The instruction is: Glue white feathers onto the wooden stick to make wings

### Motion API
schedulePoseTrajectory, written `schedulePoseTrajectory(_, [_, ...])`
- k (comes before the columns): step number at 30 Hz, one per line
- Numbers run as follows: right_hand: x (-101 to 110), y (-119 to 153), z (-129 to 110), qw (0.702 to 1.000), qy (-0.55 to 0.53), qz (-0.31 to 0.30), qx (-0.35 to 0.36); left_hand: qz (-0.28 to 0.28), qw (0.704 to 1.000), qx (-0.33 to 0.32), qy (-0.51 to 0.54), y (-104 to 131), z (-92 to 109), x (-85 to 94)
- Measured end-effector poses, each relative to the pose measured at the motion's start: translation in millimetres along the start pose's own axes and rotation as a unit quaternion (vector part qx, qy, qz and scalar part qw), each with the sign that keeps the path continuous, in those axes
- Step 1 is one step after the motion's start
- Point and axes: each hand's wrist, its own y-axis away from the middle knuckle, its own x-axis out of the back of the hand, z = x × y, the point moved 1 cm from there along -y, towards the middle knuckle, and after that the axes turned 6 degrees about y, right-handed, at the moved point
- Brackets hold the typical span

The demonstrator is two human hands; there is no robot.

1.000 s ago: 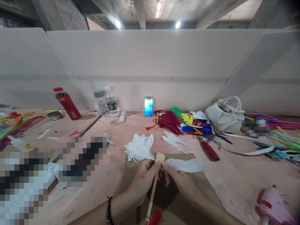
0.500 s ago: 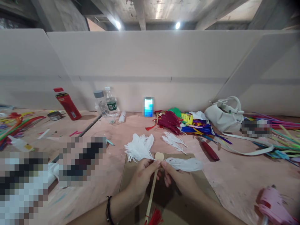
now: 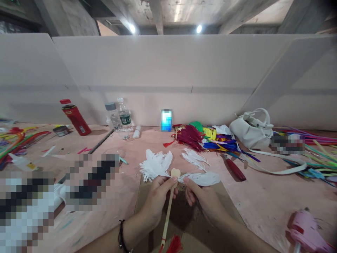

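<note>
My left hand pinches the wooden stick just below its heart-shaped top, over the cardboard on the counter; my right hand pinches a white feather near its quill, just beside the heart. I'd brace the stick and grip only the quill, so the vane isn't crushed. The red bottle and two clear bottles are capped, fill levels unclear to me; the white handbag's contents are hidden.
</note>
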Motion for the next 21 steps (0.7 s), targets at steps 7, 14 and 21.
schedulePoseTrajectory(7, [3.2,-3.9,2.4,0.996,-0.084,0.041,0.005,0.021,1.000,-0.008,-0.015,-1.3,2.2,0.9])
schedulePoseTrajectory(14, [19.9,-11.7,-9.8,0.966,-0.208,0.152,0.033,0.032,0.998,-0.055,-0.026,-5.8,5.2,4.5])
schedulePoseTrajectory(21, [23.4,-11.1,-15.9,0.954,-0.254,0.148,0.057,0.040,0.995,-0.067,-0.063,-6.3,11.6,2.7])
